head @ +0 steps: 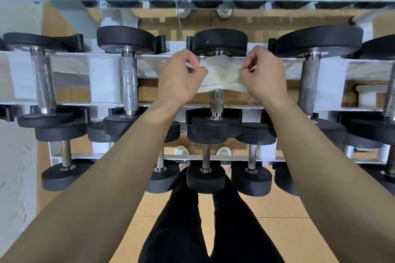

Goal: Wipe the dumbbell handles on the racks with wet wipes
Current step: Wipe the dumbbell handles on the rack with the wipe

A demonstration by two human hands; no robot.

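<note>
Two bare forearms reach toward 12 o'clock, where the left hand (180, 77) and right hand (264, 74) each pinch an edge of a thin, crumpled white wet wipe (222, 74), stretched 9-to-3 over the middle dumbbell's handle (217, 100). That knurled steel bar runs 12-to-6 on the white rack (102, 74), midway between both grips.

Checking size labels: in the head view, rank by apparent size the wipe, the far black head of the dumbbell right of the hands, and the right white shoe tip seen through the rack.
1. dumbbell head
2. wipe
3. shoe tip, farther from the camera, so only apparent size counts
</note>
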